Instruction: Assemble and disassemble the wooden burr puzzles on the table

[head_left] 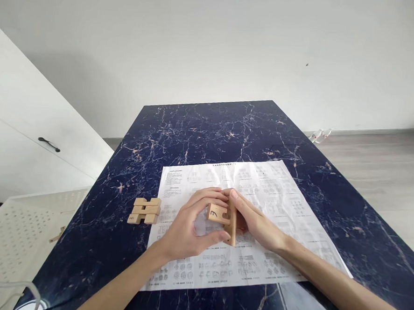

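Over the middle of the printed sheet, both hands close round a small group of notched wooden puzzle pieces [233, 229]. My left hand [192, 224] curls about their left side, thumb at the lower end and fingers across the top. One light wood block there bears a handwritten mark like a 3 and a rounded notch. My right hand [254, 218] presses from the right against an upright piece, its fingers partly hidden behind the wood. How the pieces interlock cannot be made out. To the left lies another cluster of wooden puzzle pieces [145, 211].
A large white instruction sheet [294, 226] with small printed diagrams lies creased on the dark blue marbled table [201, 131]. A white cabinet [27, 106] stands left, beside a perforated white surface [20, 232]. A white cable [6, 283] runs at lower left.
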A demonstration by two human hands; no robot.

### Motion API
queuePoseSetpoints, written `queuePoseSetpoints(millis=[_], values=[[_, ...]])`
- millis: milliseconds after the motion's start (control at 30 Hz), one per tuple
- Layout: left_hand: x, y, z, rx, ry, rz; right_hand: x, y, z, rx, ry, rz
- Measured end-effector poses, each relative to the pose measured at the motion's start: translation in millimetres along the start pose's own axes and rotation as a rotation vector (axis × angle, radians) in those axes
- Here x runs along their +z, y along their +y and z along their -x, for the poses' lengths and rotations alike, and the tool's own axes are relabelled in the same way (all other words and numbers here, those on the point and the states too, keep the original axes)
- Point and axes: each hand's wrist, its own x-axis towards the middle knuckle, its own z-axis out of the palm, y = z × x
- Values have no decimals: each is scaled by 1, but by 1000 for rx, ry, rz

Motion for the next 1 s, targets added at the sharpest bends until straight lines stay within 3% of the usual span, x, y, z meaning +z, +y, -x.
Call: queuePoseSetpoints(millis=[200, 367, 467, 667, 1000], values=[[2, 1, 0, -88, 128, -32, 4, -4, 1, -43, 30, 25], [4, 2, 0, -365, 63, 109, 5, -2, 1, -92, 97, 34], [3, 1, -2, -451, 47, 232, 6, -1, 1, -122, 107, 61], [-1, -1, -5, -476, 64, 353, 4, -2, -2, -166, 110, 45], [-1, 0, -4, -472, 62, 357, 1, 5, -5, -233, 97, 127]])
